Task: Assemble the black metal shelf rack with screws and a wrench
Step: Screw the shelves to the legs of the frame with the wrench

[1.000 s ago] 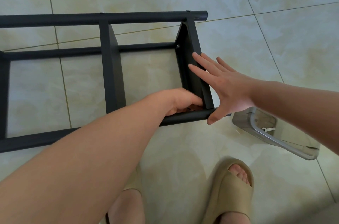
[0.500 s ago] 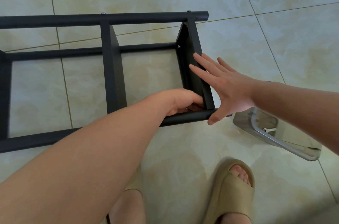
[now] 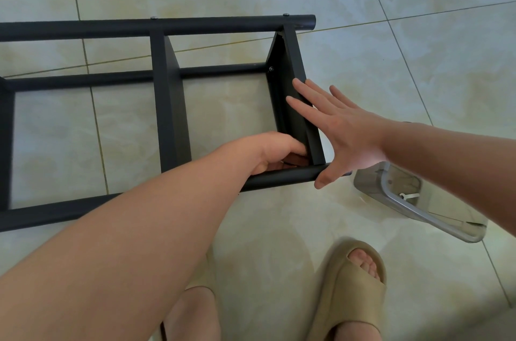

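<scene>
The black metal shelf rack [image 3: 167,106] lies on its side on the tiled floor, its long tubes running left to right. My right hand [image 3: 343,131] presses flat on the rack's end panel [image 3: 290,72] with fingers straight and spread, the thumb against the near tube [image 3: 279,178]. My left hand [image 3: 276,153] reaches into the corner where that panel meets the near tube. Its fingers are curled there around a small metal piece, of which only a glint shows. Screw heads show on the far tube.
A clear plastic container [image 3: 405,205] with a grey rim lies on the floor right of the rack, under my right forearm. My feet in tan sandals [image 3: 351,293] stand just below the rack. Pale floor tiles surround everything.
</scene>
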Tool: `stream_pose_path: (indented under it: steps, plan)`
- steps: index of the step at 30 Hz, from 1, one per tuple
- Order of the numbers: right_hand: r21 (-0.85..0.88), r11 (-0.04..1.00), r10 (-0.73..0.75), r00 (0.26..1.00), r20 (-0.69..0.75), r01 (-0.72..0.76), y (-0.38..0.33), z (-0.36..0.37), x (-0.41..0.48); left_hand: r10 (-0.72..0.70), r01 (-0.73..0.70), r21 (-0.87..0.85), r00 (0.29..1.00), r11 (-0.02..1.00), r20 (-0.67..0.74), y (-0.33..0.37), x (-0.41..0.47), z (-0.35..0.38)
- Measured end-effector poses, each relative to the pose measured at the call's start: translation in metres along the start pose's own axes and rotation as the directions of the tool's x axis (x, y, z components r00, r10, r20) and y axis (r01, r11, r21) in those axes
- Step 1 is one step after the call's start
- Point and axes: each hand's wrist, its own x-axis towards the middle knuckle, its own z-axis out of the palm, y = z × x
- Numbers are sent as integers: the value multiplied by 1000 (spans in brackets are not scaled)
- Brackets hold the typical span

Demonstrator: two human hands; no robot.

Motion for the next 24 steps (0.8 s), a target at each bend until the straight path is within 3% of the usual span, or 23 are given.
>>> stream_pose_path:
  steps: [7, 15, 19, 24]
  plan:
    - [-6, 1000, 3, 1000, 0, -3, 0, 1, 0, 33, -30, 132, 999, 991, -15, 1, 0, -1]
    - [1, 1000, 5, 1000, 0, -5, 0, 0, 0, -13, 13, -17, 1000, 1000, 2, 0, 0, -3]
    - [0, 1000, 6, 1000, 1, -6, 0, 0, 0, -21, 24, 146, 1000, 989, -21, 0, 0, -2]
    - [1, 1000, 5, 1000, 1, -5, 0, 0, 0, 20, -15, 150, 999, 989, -27, -1, 1, -3]
